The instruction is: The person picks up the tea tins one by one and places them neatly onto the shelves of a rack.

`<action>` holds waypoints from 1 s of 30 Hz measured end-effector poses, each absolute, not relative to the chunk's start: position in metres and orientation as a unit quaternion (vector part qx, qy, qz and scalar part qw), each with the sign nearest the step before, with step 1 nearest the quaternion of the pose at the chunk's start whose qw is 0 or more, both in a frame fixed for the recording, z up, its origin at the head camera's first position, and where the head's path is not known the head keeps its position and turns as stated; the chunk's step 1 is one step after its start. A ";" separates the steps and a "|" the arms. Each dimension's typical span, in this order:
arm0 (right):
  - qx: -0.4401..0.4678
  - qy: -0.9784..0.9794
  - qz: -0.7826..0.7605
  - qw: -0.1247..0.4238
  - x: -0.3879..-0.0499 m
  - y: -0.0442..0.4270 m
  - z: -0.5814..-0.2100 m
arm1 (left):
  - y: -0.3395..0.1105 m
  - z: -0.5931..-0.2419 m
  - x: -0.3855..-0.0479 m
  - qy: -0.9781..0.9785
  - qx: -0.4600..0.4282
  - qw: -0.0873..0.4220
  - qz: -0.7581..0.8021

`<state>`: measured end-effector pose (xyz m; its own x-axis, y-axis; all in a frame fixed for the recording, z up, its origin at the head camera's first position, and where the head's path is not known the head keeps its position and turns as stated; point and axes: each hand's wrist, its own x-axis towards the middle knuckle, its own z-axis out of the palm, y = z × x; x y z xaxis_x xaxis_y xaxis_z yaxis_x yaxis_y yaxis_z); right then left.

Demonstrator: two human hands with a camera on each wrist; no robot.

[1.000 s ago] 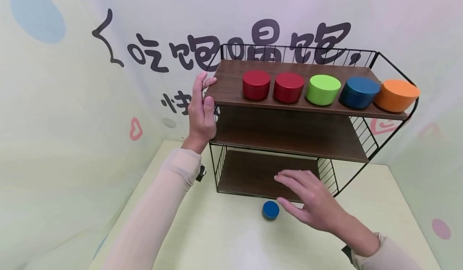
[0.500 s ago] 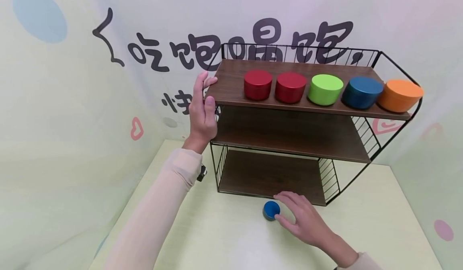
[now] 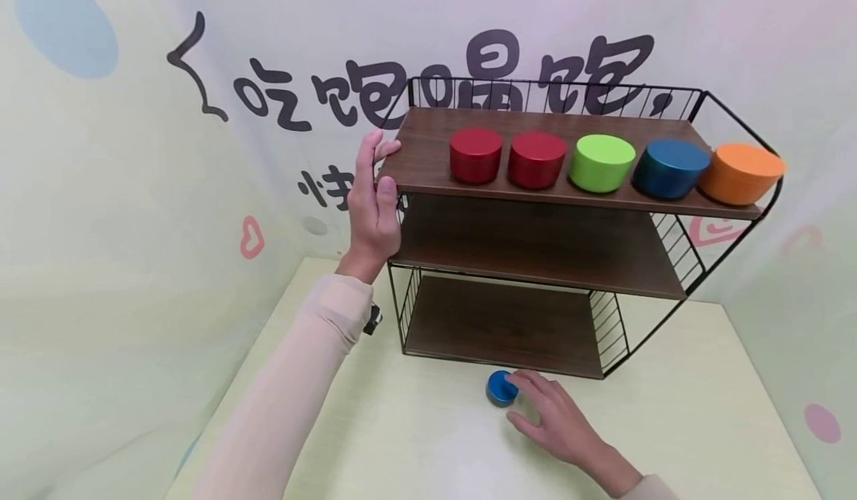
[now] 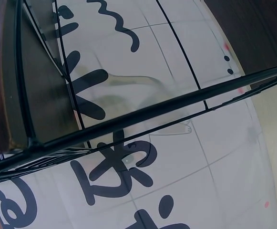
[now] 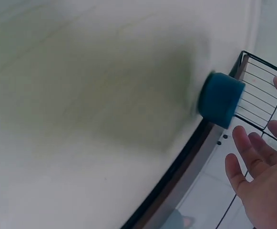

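Note:
At its left side the three-tier rack (image 3: 535, 236), with dark wood shelves and black wire sides, is gripped by my left hand (image 3: 373, 213), thumb at the top shelf's front corner and fingers along the side. A small round blue tin (image 3: 497, 387) stands on the table in front of the bottom shelf. My right hand (image 3: 559, 420) is spread just right of this tin, index finger over its edge in the head view. In the right wrist view, the fingers of the right hand (image 5: 264, 183) are relaxed and a gap shows between them and the blue tin (image 5: 219, 100).
Along the top shelf's front stand two red tins (image 3: 474, 156), a green tin (image 3: 601, 164), another blue tin (image 3: 671, 169) and an orange tin (image 3: 742, 175). The pale table (image 3: 375, 418) meets a printed cloth wall (image 3: 167, 187) behind and at both sides.
My right hand has come down and left, from in front of the bottom shelf to beside the blue tin on the table. The left hand keeps its hold on the rack.

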<state>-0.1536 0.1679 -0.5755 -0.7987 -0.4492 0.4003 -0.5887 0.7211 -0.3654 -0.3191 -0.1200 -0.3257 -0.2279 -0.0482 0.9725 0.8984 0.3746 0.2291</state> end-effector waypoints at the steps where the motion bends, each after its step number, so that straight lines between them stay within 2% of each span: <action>1: 0.279 -0.918 0.245 0.141 -0.154 0.167 -0.578 | -0.120 -0.325 -0.318 -0.641 -0.332 0.525 -0.450; 16: 0.231 -0.937 0.243 0.100 -0.161 0.156 -0.598 | -0.122 -0.330 -0.324 -0.646 -0.327 0.518 -0.455; 30: 0.235 -0.929 0.266 0.104 -0.169 0.154 -0.608 | -0.124 -0.331 -0.324 -0.652 -0.323 0.508 -0.460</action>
